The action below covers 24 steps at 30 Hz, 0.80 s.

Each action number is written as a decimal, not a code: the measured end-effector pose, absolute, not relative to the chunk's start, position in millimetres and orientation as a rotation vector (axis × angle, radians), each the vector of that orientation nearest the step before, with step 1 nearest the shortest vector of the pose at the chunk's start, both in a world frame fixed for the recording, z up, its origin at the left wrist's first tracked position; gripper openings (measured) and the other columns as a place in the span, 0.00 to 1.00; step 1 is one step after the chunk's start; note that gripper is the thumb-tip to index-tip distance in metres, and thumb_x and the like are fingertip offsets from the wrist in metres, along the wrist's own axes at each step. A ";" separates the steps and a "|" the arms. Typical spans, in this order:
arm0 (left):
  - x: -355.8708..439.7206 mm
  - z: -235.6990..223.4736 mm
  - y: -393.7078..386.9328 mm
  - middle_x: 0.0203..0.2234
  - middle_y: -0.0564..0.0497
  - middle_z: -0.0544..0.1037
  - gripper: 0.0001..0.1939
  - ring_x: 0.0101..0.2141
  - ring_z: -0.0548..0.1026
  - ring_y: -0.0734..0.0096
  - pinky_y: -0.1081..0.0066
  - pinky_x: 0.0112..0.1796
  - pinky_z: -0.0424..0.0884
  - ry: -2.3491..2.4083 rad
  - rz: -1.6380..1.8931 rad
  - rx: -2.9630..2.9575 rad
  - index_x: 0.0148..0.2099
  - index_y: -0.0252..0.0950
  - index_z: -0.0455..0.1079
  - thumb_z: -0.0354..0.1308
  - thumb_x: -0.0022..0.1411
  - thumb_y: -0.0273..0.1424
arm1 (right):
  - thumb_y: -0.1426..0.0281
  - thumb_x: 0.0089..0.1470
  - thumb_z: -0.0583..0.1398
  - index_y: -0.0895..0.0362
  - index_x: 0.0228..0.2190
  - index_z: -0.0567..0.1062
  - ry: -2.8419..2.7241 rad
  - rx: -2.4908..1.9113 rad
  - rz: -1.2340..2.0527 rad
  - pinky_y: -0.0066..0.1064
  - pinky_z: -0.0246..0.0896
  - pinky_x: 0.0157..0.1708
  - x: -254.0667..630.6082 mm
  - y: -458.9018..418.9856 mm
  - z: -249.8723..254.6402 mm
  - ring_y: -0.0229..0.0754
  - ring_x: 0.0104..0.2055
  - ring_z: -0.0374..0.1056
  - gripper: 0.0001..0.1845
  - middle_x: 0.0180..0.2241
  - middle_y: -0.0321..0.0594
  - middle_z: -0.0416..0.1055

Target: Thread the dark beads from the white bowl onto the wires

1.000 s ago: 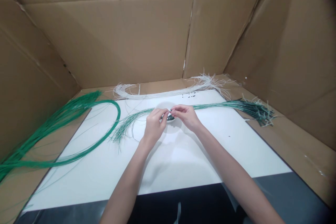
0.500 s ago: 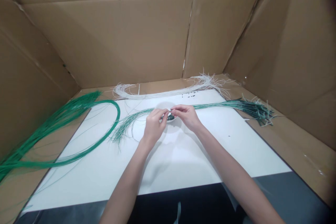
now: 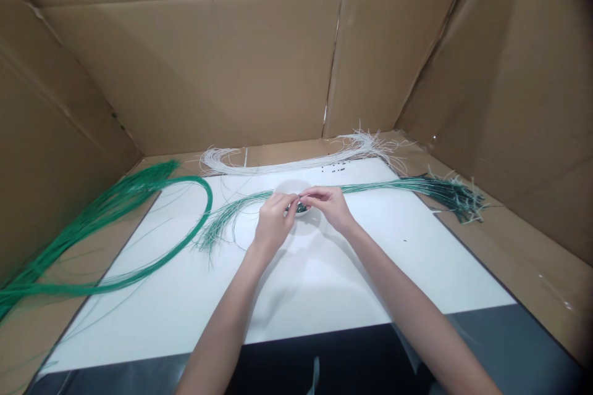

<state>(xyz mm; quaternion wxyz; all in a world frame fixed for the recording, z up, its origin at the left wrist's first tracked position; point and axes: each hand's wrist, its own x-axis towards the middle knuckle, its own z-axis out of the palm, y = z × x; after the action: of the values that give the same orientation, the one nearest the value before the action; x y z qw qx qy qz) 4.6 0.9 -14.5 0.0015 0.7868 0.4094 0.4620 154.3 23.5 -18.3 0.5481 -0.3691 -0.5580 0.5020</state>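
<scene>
white bowl (image 3: pixel 291 185); left hand (image 3: pixel 274 216) at its eight o'clock, right hand (image 3: pixel 330 202) at three, both pinched closed, anything held too small to tell.

Small round white bowl (image 3: pixel 291 186) sits upright on the white counter (image 3: pixel 324 284), partly covered by the hands. Small dark green-black pieces (image 3: pixel 302 207) lie loose in it. Tiny item (image 3: pixel 299 197) pinched at the meeting fingertips of left hand (image 3: pixel 274 217) and right hand (image 3: pixel 330 205), above the bowl; too small to identify. Thin green strand bundle (image 3: pixel 377 185) lies crosswise, frayed ends either side, middle hidden.
</scene>
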 end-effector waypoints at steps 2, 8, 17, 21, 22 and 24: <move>5.3 -14.3 1.0 0.25 0.52 0.73 0.07 0.27 0.68 0.75 0.75 0.32 0.64 1.293 1.442 2.470 0.34 0.35 0.69 0.49 0.59 0.28 | 0.67 0.34 0.65 0.59 0.23 0.77 -1.343 -0.891 1.173 0.28 0.60 0.26 153.5 22.3 -16.7 0.33 0.22 0.63 0.09 0.22 0.36 0.71; 6.9 -10.6 0.0 0.29 0.52 0.71 0.06 0.25 0.66 0.78 0.77 0.30 0.64 1.359 1.400 2.302 0.35 0.35 0.67 0.50 0.56 0.25 | 0.68 0.33 0.65 0.59 0.21 0.76 -1.305 -0.919 1.157 0.28 0.60 0.26 152.7 22.0 -14.3 0.33 0.21 0.62 0.08 0.20 0.35 0.70; 4.7 -11.6 2.7 0.28 0.53 0.73 0.09 0.29 0.70 0.77 0.76 0.35 0.66 1.237 1.358 2.149 0.42 0.37 0.64 0.49 0.58 0.25 | 0.67 0.33 0.65 0.60 0.24 0.76 -1.334 -0.929 1.228 0.29 0.61 0.27 153.0 22.9 -18.1 0.35 0.24 0.65 0.11 0.24 0.37 0.72; 4.0 -13.0 3.7 0.29 0.53 0.72 0.09 0.30 0.71 0.76 0.74 0.36 0.67 1.246 1.373 2.123 0.42 0.37 0.64 0.48 0.58 0.25 | 0.67 0.31 0.66 0.58 0.28 0.74 -1.272 -0.909 1.198 0.29 0.62 0.27 154.1 23.7 -18.9 0.35 0.24 0.66 0.16 0.26 0.36 0.71; 3.4 -13.3 4.0 0.29 0.52 0.72 0.09 0.30 0.70 0.75 0.74 0.36 0.67 1.255 1.382 2.117 0.42 0.37 0.64 0.48 0.58 0.25 | 0.67 0.31 0.66 0.58 0.27 0.74 -1.246 -0.924 1.182 0.29 0.62 0.26 154.8 24.1 -18.8 0.34 0.23 0.65 0.16 0.25 0.36 0.71; 2.0 -13.8 4.8 0.29 0.52 0.72 0.10 0.30 0.70 0.75 0.73 0.36 0.67 1.271 1.391 2.102 0.42 0.37 0.64 0.49 0.58 0.25 | 0.66 0.30 0.67 0.60 0.22 0.74 -1.196 -0.957 1.157 0.30 0.63 0.26 156.4 25.3 -19.0 0.34 0.22 0.65 0.13 0.23 0.37 0.71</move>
<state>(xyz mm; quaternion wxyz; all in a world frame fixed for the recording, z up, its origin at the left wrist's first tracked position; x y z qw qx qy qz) 2.0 4.8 -13.8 0.1587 0.7352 0.4444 0.4866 156.4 25.3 -19.0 0.5734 -0.4085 -0.5104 0.4938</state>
